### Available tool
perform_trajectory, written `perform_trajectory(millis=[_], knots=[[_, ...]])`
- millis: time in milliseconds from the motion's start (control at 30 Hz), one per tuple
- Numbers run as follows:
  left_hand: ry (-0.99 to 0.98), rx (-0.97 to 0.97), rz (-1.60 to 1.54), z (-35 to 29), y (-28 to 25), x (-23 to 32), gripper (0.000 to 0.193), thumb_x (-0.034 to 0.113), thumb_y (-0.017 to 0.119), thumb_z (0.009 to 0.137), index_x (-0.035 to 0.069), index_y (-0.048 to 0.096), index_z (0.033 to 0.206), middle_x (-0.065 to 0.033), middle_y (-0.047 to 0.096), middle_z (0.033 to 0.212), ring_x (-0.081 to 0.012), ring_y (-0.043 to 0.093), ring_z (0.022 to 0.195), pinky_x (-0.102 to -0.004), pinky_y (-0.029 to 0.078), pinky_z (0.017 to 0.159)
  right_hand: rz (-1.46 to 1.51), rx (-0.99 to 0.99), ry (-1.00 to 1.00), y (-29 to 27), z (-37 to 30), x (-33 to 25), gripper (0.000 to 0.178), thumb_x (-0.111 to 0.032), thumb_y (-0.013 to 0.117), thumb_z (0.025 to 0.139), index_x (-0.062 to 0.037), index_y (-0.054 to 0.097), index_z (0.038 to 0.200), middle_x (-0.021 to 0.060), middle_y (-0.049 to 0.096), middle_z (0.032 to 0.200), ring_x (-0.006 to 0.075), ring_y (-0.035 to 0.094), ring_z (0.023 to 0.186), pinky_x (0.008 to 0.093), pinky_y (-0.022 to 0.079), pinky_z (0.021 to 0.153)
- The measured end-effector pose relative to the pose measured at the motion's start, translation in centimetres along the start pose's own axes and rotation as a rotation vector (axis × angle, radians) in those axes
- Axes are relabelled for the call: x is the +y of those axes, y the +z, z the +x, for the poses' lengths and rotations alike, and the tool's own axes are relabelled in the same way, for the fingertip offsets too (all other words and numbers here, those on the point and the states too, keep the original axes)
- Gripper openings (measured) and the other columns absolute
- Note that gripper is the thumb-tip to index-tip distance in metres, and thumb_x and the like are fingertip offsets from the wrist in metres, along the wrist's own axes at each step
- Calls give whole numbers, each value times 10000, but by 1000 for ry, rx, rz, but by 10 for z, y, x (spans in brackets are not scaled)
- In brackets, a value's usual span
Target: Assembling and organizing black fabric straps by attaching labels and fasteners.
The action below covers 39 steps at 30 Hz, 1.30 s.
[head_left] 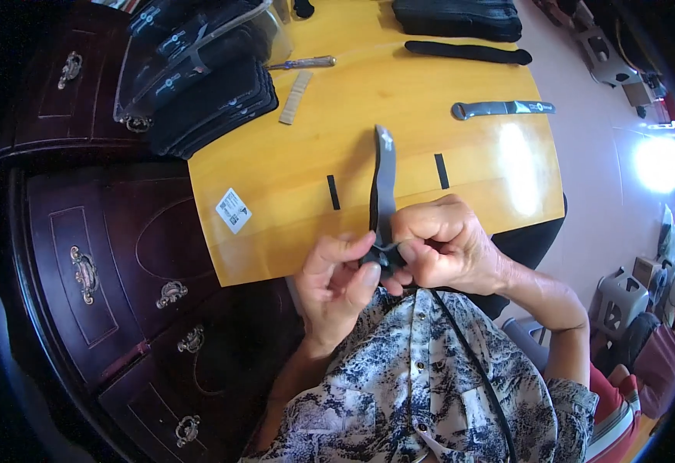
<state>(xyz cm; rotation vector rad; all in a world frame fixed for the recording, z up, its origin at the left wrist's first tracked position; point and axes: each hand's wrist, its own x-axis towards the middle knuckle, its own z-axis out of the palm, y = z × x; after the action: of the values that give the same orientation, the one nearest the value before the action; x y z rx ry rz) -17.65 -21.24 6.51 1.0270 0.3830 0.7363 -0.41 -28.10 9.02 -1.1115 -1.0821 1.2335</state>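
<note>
Close to my body, a dark grey strap [384,181] stretches from my fingers away over the table, its far tip showing a small light print. My left hand [336,282] pinches the strap's near end between thumb and fingers. Beside it, touching the same end, my right hand [445,247] is closed with thumb and index finger pressed together. The folded near end looks black and partly shiny; my fingers hide its details. A similar grey strap with a ring-shaped end [502,109] lies on the right of the table.
On the yellow table [276,170] lie a black band [469,53], a black stack [457,19], a screwdriver [303,62], a tan strip [296,98], a white label [233,210] and two short black strips. A clear bin [276,35] and black pads [214,112] stand far left, near dark drawers [83,270].
</note>
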Motion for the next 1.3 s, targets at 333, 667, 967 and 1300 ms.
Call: perform_trajectory(millis=[333,667,967,1300], knots=[[-57,136,3,-3,1,8,408,-18,638,874,4,405,1209,-192,627,1036,-235,678,800,-334,586,726,-323,144,-211,14,-8,-1,238,-212,778,750,-68,598,808,48,549,775,200,555,681,328,435,584],[-322,76,-199,-1,2,11,372,46,653,893,0,442,1197,-144,616,1164,-179,595,1101,-290,487,938,-725,333,-318,20,-14,-1,344,-321,737,777,-215,737,1104,48,492,945,165,488,824,261,444,648],[-428,19,-294,-10,3,19,359,132,593,947,-52,537,1250,-121,616,1187,-175,603,1081,-309,470,958,-749,249,-265,19,-21,-16,484,-322,707,776,-154,646,1226,105,475,1333,287,500,989,370,469,846],[-339,-250,15,7,41,13,250,53,531,980,-73,571,1193,-88,645,1052,-135,611,942,-255,486,849,-941,465,-299,10,-57,-26,387,-193,687,752,-156,699,1137,23,559,1374,195,502,861,283,409,780]])
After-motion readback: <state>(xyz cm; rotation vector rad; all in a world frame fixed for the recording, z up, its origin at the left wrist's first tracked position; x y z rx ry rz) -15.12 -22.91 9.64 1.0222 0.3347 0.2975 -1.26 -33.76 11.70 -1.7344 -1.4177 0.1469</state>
